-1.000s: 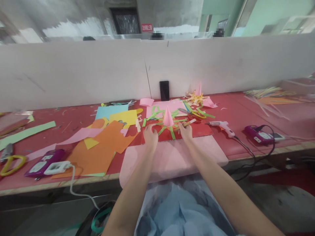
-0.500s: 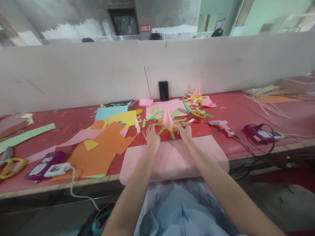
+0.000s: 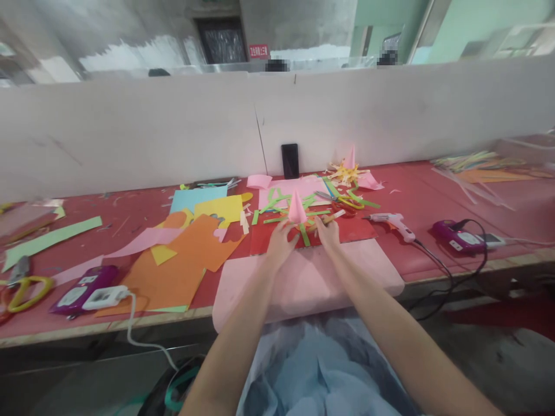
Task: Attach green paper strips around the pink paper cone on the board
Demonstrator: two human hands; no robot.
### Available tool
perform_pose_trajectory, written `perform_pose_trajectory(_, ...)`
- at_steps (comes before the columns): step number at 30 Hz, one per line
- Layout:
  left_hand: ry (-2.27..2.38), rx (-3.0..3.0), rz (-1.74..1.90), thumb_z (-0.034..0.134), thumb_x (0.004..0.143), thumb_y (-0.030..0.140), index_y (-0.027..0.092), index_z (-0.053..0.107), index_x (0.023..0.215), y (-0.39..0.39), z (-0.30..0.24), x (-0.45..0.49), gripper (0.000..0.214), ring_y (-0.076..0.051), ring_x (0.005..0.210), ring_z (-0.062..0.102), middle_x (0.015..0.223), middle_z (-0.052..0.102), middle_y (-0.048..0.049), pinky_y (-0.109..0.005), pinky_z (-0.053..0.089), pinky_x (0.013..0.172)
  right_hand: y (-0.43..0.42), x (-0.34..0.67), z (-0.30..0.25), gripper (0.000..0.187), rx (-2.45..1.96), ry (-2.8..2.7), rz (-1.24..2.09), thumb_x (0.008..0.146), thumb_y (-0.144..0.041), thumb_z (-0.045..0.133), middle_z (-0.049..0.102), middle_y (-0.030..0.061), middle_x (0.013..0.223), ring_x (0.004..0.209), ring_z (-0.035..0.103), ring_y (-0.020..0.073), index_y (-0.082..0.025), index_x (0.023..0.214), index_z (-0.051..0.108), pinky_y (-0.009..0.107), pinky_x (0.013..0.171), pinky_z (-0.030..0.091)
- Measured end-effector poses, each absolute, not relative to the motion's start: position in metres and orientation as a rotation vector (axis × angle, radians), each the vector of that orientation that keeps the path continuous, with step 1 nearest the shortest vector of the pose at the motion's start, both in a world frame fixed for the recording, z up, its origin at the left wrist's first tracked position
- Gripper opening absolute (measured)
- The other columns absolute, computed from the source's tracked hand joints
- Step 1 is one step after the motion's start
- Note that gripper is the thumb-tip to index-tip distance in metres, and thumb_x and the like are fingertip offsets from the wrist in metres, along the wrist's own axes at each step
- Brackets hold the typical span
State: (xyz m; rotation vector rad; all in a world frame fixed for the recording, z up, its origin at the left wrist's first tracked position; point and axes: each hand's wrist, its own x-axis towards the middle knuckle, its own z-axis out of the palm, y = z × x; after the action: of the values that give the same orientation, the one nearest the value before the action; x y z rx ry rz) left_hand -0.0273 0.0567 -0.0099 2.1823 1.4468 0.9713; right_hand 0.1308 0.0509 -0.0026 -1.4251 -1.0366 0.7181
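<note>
A pink paper cone point(image 3: 297, 209) stands upright on a red board point(image 3: 355, 230), with green paper strips point(image 3: 305, 236) radiating from its base. My left hand point(image 3: 281, 241) is at the cone's near left side, its thumb and fingers curled together over a strip there, which they mostly hide. On the cone's right, my right hand point(image 3: 327, 232) holds a slim tan pencil-like stick point(image 3: 335, 216) with a pale end, pointing to the right. Its fingertips rest close to the strips. Scissors point(image 3: 347, 201) with yellow and red handles lie just beyond this hand.
A pink glue gun point(image 3: 392, 222) lies at right, its cord running to a purple power unit point(image 3: 459, 236). Orange sheets point(image 3: 173, 274) and other coloured paper cover the left. A black phone point(image 3: 290, 161) leans on the partition. Another cone with yellow fringe point(image 3: 346, 172) stands behind.
My left hand has moved right, toward the cone, and its spread fingers have curled in over a green strip. My right hand stays about where it was, still with the stick.
</note>
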Motion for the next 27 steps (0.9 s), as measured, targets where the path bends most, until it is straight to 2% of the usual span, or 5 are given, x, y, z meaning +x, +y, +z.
perform_pose_trajectory(7,1.276,2.302,0.910,0.056,0.081,0.017,0.021,0.064,0.107,0.053,-0.007,-0.025,0.028,-0.020,0.117,0.052,0.119,0.062,-0.0052,-0.039,0.038,0.106,0.050,0.130,0.001,0.029,-1.433,-1.032,0.716,0.076,-0.037,0.047,0.043,-0.0060,0.031,0.036,0.047,0.0122,-0.024,0.051,0.039,0.022,0.047,0.037)
perform_pose_trajectory(11,1.265,2.325,0.849,0.055,0.079,0.015,0.021,0.063,0.111,0.054,-0.011,-0.026,0.033,-0.020,0.108,0.057,0.114,0.065,-0.0053,-0.038,0.043,0.099,0.052,0.131,-0.002,0.029,-1.442,-1.017,0.712,0.075,-0.038,0.047,0.041,-0.0065,0.032,0.037,0.046,0.0124,-0.024,0.051,0.039,0.022,0.047,0.037)
perform_pose_trajectory(16,1.224,2.358,0.815,0.056,0.079,0.016,0.021,0.068,0.099,0.055,-0.012,-0.026,0.024,-0.019,0.104,0.059,0.109,0.066,-0.0038,-0.035,0.043,0.098,0.055,0.132,-0.007,0.028,-1.469,-1.000,0.686,0.073,-0.039,0.048,0.035,-0.0079,0.031,0.036,0.043,0.0123,-0.024,0.051,0.037,0.022,0.043,0.034)
perform_pose_trajectory(27,1.278,2.371,0.788,0.064,0.072,0.020,0.022,0.066,0.094,0.056,-0.013,-0.020,0.022,-0.018,0.103,0.059,0.107,0.065,-0.0035,-0.034,0.040,0.101,0.047,0.135,-0.013,0.033,-1.494,-1.028,0.715,0.077,-0.042,0.046,0.041,-0.0054,0.030,0.034,0.046,0.0136,-0.024,0.049,0.040,0.023,0.044,0.037)
